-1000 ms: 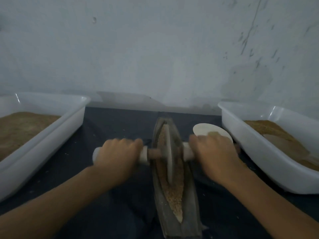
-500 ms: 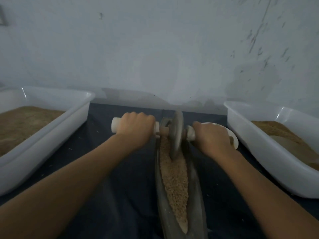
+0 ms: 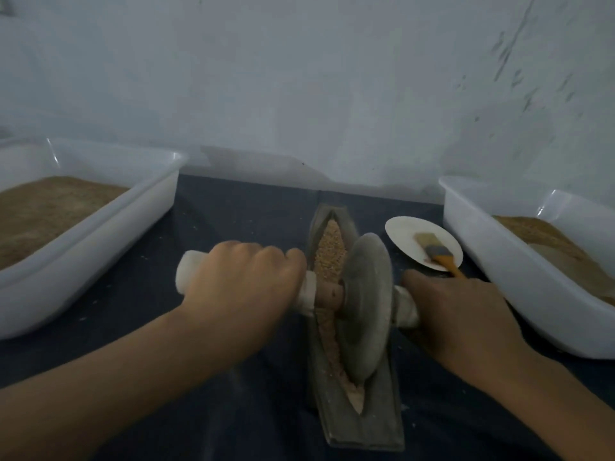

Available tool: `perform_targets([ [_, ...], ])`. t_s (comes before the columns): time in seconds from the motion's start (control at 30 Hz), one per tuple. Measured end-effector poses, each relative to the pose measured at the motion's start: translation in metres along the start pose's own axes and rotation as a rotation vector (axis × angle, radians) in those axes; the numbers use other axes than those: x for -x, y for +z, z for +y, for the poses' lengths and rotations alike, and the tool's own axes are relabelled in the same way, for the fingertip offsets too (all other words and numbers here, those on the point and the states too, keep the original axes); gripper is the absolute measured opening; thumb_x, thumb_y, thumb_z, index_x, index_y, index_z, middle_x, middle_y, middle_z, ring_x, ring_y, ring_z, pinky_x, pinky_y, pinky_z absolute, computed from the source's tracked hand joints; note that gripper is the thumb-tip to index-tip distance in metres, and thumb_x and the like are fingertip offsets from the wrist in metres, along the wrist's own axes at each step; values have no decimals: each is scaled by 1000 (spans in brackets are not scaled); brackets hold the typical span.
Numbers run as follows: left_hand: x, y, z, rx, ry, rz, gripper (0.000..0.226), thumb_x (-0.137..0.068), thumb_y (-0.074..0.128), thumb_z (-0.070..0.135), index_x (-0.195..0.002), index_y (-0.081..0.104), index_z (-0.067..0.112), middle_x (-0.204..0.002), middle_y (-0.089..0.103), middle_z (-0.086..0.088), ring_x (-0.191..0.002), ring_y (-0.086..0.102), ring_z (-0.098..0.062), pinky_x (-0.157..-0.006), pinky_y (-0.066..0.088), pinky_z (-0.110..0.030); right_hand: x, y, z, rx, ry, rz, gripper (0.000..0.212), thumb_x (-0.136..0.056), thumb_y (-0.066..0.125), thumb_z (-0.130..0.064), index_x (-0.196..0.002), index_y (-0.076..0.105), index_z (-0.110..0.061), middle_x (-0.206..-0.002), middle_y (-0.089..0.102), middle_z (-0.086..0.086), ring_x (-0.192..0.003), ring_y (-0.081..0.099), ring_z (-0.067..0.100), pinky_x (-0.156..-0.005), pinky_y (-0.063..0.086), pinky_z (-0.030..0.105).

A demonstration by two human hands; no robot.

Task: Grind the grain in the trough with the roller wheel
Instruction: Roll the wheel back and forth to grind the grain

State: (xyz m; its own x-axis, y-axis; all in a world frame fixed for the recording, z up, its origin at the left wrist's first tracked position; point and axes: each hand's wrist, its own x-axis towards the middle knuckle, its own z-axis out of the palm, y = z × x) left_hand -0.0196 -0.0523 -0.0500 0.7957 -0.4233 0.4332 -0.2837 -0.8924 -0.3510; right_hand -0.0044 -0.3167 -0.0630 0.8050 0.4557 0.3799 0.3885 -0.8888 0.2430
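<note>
Our left hand [image 3: 243, 287] and right hand [image 3: 459, 314] have fingers curled tight around the roller wheel [image 3: 366, 307] handles. Between them, the wheel sits in the trough [image 3: 359, 424]. The grain [image 3: 327, 251] beyond our fingers looks whole, so lots of grinding is left.

Grey stone roller wheel [image 3: 366, 307] stands on edge in the long dark boat-shaped trough [image 3: 362, 424], over tan grain [image 3: 327, 254]. Left hand [image 3: 239, 294] and right hand [image 3: 462, 314] grip its white-wrapped axle ends. White plate [image 3: 402, 234] with orange-handled brush [image 3: 437, 254] right of trough.
</note>
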Motion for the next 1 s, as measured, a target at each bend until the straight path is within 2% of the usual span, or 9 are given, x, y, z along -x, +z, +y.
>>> perform_targets([
  [0.1,-37,26,-5,-31,-85,-19,39,-76,68,31,-79,29,26,-74,56,5,-63,55,-19,-53,25,-31,-31,20,3,31,114,-81,38,-78,66,-42,-73,30,-31,-65,48,-5,-61,52,17,-46,28,28],
  [0.23,-91,55,-22,56,-200,-120,13,-84,60,26,-89,48,24,-93,63,-1,-81,60,-26,-63,33,-35,-95,40,14,109,198,16,21,-85,61,-33,-82,44,-22,-77,60,3,-69,59,28,-53,35,31],
  [0.33,-103,62,-26,82,-247,-128,16,-83,63,27,-94,53,22,-96,64,-3,-82,60,-26,-65,34,-35,-116,43,14,135,208,-23,18,-87,61,-26,-94,46,-18,-89,65,7,-77,62,30,-56,33,33],
  [0.47,-73,42,-16,71,-177,-112,26,-83,64,26,-87,37,24,-92,62,3,-70,51,-20,-61,33,-34,-73,29,4,110,169,-45,21,-85,63,-31,-97,49,-20,-82,63,0,-69,57,22,-49,33,30],
  [0.6,-15,4,0,17,31,9,44,-60,81,26,-78,41,24,-70,57,6,-59,57,-16,-52,29,-30,-10,0,-5,29,115,-105,42,-75,68,-43,-75,27,-35,-60,44,-11,-53,43,9,-44,30,26],
  [0.67,4,-10,2,43,97,127,52,-32,87,18,-64,47,20,-52,48,4,-40,47,-17,-46,23,-26,4,-10,-6,26,133,-211,44,-76,66,-49,-74,24,-37,-64,43,-13,-60,50,5,-56,45,28],
  [0.73,7,-9,0,49,79,99,53,-26,87,17,-61,48,19,-48,46,4,-36,44,-17,-45,20,-24,6,-10,-5,47,142,-252,39,-78,62,-50,-76,25,-38,-66,44,-13,-65,51,4,-61,47,28],
  [0.87,-33,23,-4,-41,-50,-53,35,-74,68,27,-81,34,26,-79,60,5,-69,61,-19,-53,27,-31,-24,13,-1,80,127,-95,36,-78,66,-42,-76,31,-32,-65,51,-7,-57,49,13,-44,23,27],
  [1.0,-91,54,-18,-11,-159,-86,25,-82,61,26,-83,37,25,-92,64,0,-81,62,-26,-60,31,-35,-87,48,20,55,195,27,24,-84,61,-34,-80,41,-22,-72,59,2,-65,57,26,-55,46,34],
])
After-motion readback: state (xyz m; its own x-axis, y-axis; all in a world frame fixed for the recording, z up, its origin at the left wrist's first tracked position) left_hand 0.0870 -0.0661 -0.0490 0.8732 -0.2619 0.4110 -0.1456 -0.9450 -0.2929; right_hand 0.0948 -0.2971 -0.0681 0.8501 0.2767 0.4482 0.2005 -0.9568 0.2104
